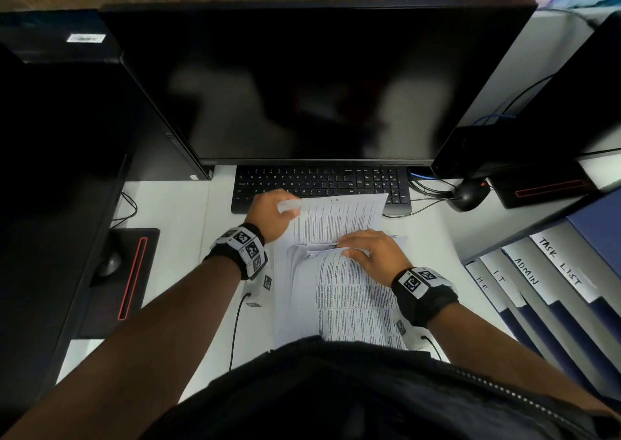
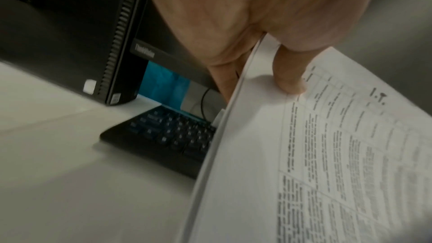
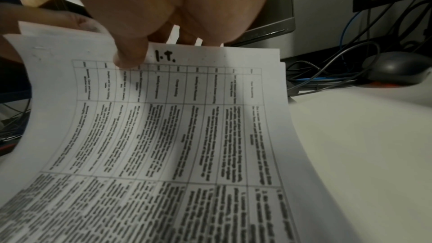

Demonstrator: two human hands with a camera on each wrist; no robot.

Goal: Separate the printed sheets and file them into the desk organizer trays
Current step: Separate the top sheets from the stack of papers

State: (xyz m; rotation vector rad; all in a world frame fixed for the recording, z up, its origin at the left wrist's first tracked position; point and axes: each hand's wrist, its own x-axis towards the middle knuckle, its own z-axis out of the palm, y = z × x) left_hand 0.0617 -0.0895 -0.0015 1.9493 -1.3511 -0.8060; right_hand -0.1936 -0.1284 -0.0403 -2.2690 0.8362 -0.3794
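Observation:
A stack of printed table sheets lies on the white desk in front of me. My left hand pinches the far left corner of lifted sheets, thumb on top and fingers underneath. My right hand grips the top edge of the nearer sheets; in the right wrist view its thumb presses a sheet hand-marked "I.T.", with the fingers behind it. The blue desk organizer stands at the right, its trays labelled HR, IT, ADMIN and TASK LIST.
A black keyboard sits just beyond the sheets under a dark monitor. A mouse and tangled cables lie at the back right. At the left are a black computer case and a second mouse on a pad.

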